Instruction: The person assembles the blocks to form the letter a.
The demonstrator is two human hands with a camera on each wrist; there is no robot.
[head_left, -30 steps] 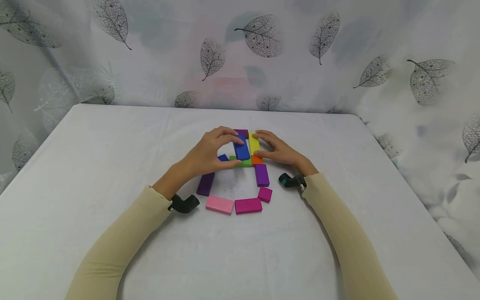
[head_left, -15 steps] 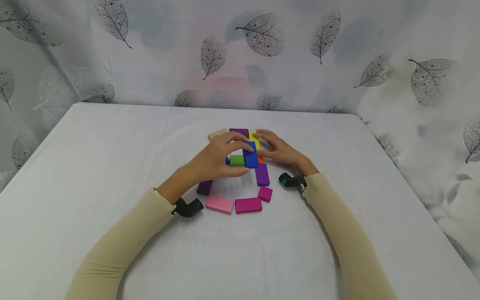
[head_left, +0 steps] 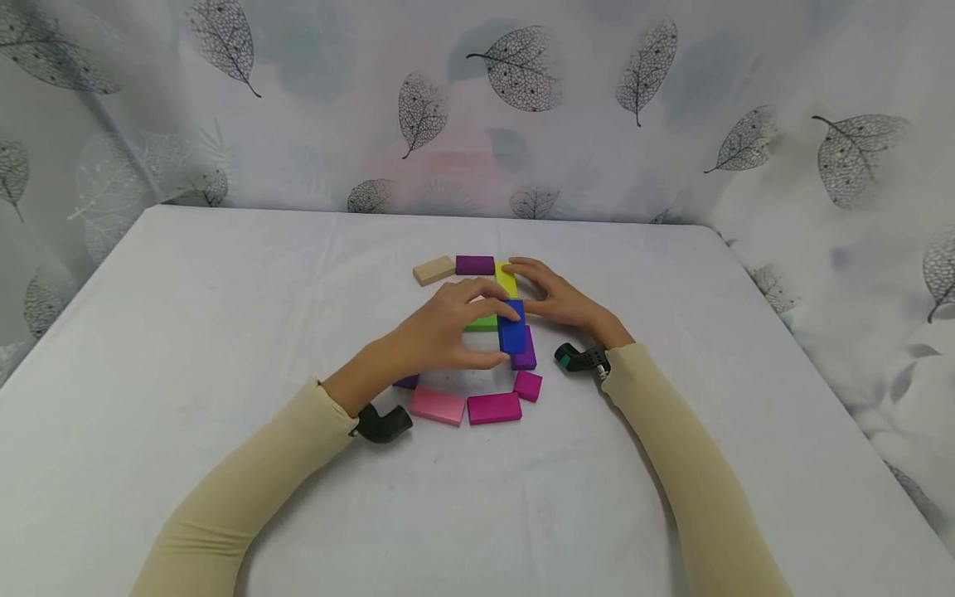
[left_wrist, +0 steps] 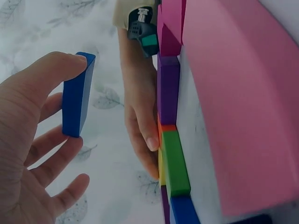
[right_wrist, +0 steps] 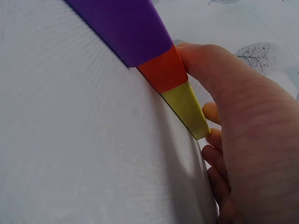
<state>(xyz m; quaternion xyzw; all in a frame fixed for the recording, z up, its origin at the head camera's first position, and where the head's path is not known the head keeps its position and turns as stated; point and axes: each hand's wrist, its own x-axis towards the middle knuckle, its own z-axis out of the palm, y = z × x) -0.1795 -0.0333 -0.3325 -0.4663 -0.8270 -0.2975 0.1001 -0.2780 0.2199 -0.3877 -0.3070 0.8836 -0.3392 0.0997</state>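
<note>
My left hand [head_left: 448, 330] pinches a blue rectangular block [head_left: 512, 327] between thumb and fingertips. In the left wrist view this blue block [left_wrist: 77, 98] is held above the table, apart from the ring of blocks. On the ring's right side lies my right hand [head_left: 563, 300], its fingers loosely bent beside the yellow block [head_left: 503, 280]. The right wrist view has the thumb touching the small orange block [right_wrist: 166, 70], with a fingertip at the end of the yellow block. Under the held block, partly covered, are a green block [head_left: 481, 324] and a purple block [head_left: 526, 355].
Across the back lie a tan block [head_left: 434, 270] and a dark purple block [head_left: 475, 265]. Nearer are a pink block [head_left: 437, 406], a magenta block [head_left: 494, 409] and a small magenta block [head_left: 528, 385]. All rest on a white-covered table [head_left: 224, 332].
My left hand has carried the blue block right and nearer to me, from over the green block to over the orange and purple ones. The tan block came into view. My right hand stays nearly still.
</note>
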